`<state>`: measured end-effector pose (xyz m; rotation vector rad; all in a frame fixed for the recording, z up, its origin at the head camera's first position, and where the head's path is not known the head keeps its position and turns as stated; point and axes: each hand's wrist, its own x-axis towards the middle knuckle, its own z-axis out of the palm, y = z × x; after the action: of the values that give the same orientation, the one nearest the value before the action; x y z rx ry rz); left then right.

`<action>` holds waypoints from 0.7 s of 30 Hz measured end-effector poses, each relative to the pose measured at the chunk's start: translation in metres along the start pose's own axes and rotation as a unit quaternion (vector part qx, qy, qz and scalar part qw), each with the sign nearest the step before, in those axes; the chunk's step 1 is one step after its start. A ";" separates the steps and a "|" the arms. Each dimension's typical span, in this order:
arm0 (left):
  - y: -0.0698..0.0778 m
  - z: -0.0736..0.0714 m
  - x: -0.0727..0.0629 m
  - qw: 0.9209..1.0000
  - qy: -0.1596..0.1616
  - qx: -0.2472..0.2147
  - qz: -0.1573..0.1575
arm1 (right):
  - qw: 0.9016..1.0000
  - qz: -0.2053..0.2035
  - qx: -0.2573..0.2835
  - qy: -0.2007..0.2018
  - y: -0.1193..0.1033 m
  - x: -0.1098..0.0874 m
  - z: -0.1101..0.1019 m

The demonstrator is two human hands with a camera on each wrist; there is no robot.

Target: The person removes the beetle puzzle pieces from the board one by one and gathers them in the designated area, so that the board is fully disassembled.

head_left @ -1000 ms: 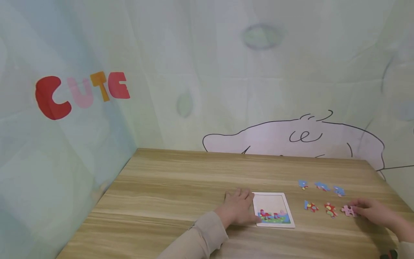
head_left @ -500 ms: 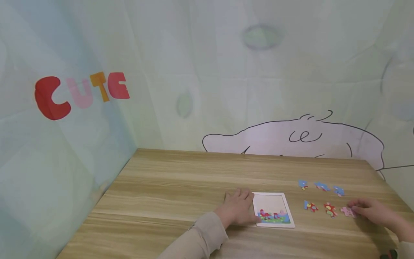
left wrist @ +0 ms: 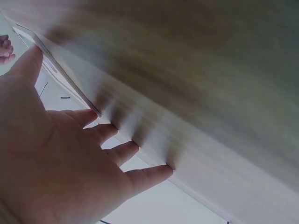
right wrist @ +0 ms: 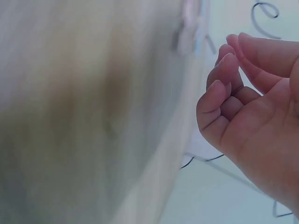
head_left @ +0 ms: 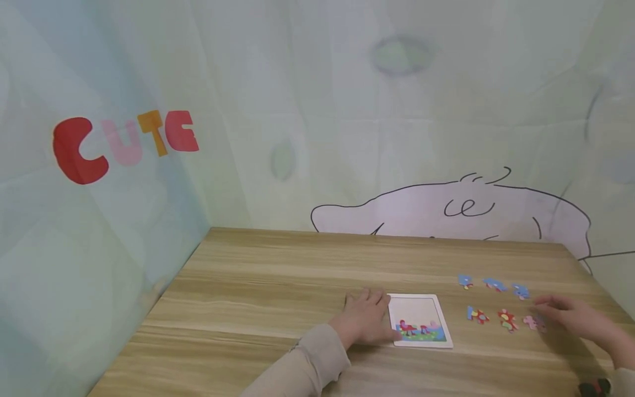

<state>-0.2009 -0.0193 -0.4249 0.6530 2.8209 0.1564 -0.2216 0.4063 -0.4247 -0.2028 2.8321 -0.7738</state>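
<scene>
My left hand (head_left: 366,320) rests at the left edge of a white-framed jigsaw board (head_left: 414,309), its thumb on the lower corner. In the left wrist view the fingers (left wrist: 149,177) of that hand stretch out and touch the tabletop. The board's lower part bears a printed picture; its upper part is bare. My right hand (head_left: 577,317) hovers just above a pink jigsaw piece (head_left: 531,321), partly covering it. In the right wrist view, the loosely curled fingers (right wrist: 212,95) hold nothing, with thumb and forefinger tips close together.
Right of the board, two red and yellow pieces (head_left: 507,320) lie in line with the pink one. Several blue pieces (head_left: 494,285) form a row behind them. The wooden table (head_left: 278,264) meets a patterned cloth backdrop (head_left: 347,138) at its far and left edges.
My right hand shifted and turned the pink piece slightly to the left, then let go of it and rose above it. The left hand and board have stayed put.
</scene>
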 end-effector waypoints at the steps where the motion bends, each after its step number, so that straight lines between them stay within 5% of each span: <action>1: 0.000 0.000 0.000 1.000 0.000 0.000 0.000 | 1.000 -0.015 -0.001 0.006 -0.004 0.000 -0.001; 12: -0.001 0.002 0.002 1.000 0.005 0.011 0.001 | 0.989 -0.135 0.006 0.065 -0.074 0.003 0.008; 21: -0.001 0.003 0.003 1.000 0.006 0.005 0.007 | 0.980 -0.187 0.042 0.044 -0.125 0.006 0.027</action>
<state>-0.2034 -0.0191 -0.4288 0.6761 2.8316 0.1499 -0.2120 0.2854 -0.3838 -0.7208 2.8708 -0.9951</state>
